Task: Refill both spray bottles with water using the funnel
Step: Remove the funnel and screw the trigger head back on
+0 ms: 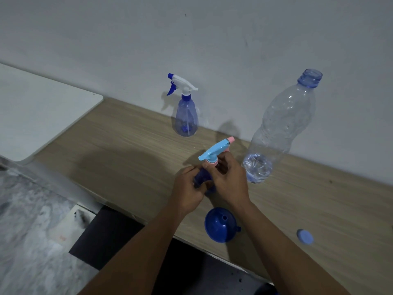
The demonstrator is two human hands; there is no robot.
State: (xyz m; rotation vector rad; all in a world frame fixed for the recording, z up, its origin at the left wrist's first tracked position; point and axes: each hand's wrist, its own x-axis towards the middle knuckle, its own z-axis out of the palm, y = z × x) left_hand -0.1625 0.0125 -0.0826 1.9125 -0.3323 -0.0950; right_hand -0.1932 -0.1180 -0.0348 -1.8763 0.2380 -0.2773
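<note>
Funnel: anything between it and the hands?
Nothing visible. The funnel lies on the wooden shelf just below the left hand and right hand, which both hold the light-blue-topped spray bottle.

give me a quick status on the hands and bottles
Left hand gripping near spray bottle, right hand on its collar. Funnel lies unused on table. Far spray bottle capped. Nothing blocking.
</note>
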